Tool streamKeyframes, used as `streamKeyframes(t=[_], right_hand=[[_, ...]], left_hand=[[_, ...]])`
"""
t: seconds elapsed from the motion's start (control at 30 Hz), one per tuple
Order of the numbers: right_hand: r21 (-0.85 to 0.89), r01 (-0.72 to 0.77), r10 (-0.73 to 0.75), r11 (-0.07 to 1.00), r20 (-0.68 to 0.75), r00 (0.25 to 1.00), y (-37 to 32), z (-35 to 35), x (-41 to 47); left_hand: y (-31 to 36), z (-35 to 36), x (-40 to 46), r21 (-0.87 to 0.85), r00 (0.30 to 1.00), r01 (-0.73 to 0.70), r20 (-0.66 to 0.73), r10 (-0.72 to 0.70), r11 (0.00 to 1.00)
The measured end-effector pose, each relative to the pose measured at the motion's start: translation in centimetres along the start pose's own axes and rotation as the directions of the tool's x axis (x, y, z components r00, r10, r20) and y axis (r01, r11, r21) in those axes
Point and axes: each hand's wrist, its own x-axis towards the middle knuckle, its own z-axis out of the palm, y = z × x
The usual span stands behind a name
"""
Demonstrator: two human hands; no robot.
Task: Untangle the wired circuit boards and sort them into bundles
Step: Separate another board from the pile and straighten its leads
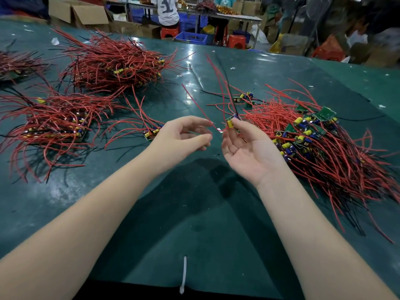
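Note:
My right hand is palm up and pinches a small circuit board with a yellow capacitor at its fingertips. The board's red and black wires rise away from it. My left hand hovers just left of it with fingers loosely curved and thumb and forefinger apart. Its forefinger tip touches one red wire of that board. A large tangled pile of wired boards lies to the right of my right hand. Sorted bundles lie at the left and at the back left.
A small group of boards lies just behind my left wrist. Another bundle sits at the far left edge. A white cable tie lies on the green table near the front edge. Boxes, stools and a person stand beyond the table.

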Motion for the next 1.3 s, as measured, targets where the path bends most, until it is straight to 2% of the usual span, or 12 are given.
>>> streamKeyframes(t=[0.2,0.3,0.43,0.53,0.6,0.7,0.83,0.97,1.1,1.2,1.3], right_hand=[[-0.165,0.175,-0.162,0.971,0.090,0.983,1.5,0.3,0.4],[-0.270,0.270,-0.248,0.924,0.113,0.962,2.3,0.3,0.4],[-0.469,0.348,-0.341,0.812,0.103,0.935,2.7,0.3,0.4],[-0.615,0.407,-0.401,0.675,0.156,0.902,2.7,0.2,0.3],[-0.667,0.446,-0.422,0.597,0.211,0.882,2.7,0.2,0.2],[-0.701,0.461,-0.448,0.545,0.221,0.866,2.6,0.1,0.1],[-0.650,0.462,-0.431,0.603,0.222,0.875,2.5,0.0,0.1],[-0.548,0.412,-0.364,0.727,0.201,0.909,2.5,0.1,0.1],[-0.466,0.361,-0.304,0.808,0.195,0.932,2.5,0.3,-0.1],[-0.395,0.314,-0.247,0.863,0.213,0.945,2.2,0.4,-0.3],[-0.310,0.231,-0.158,0.922,0.246,0.956,1.7,0.5,-0.5]], left_hand=[[-0.1,0.0,0.2,-0.043,0.995,-0.067,-0.076,0.063,0.997],[-0.3,0.0,0.3,-0.002,0.988,-0.088,-0.127,0.087,0.996],[-0.6,0.0,0.4,0.058,0.981,-0.104,-0.159,0.113,0.993],[-0.7,0.0,0.4,0.098,0.978,-0.116,-0.163,0.131,0.988],[-0.8,0.0,0.4,0.134,0.976,-0.130,-0.157,0.151,0.982],[-0.8,0.0,0.4,0.174,0.972,-0.144,-0.161,0.173,0.974],[-0.4,0.0,0.3,0.099,0.969,-0.113,-0.209,0.132,0.989],[-0.1,0.0,0.3,-0.201,0.983,0.004,-0.179,-0.041,0.980],[0.2,-0.5,0.5,-0.501,0.973,0.149,-0.079,-0.216,0.853],[0.5,-0.8,0.6,-0.610,0.949,0.247,-0.004,-0.315,0.753],[0.8,-1.0,0.5,-0.678,0.935,0.284,0.039,-0.353,0.678]])
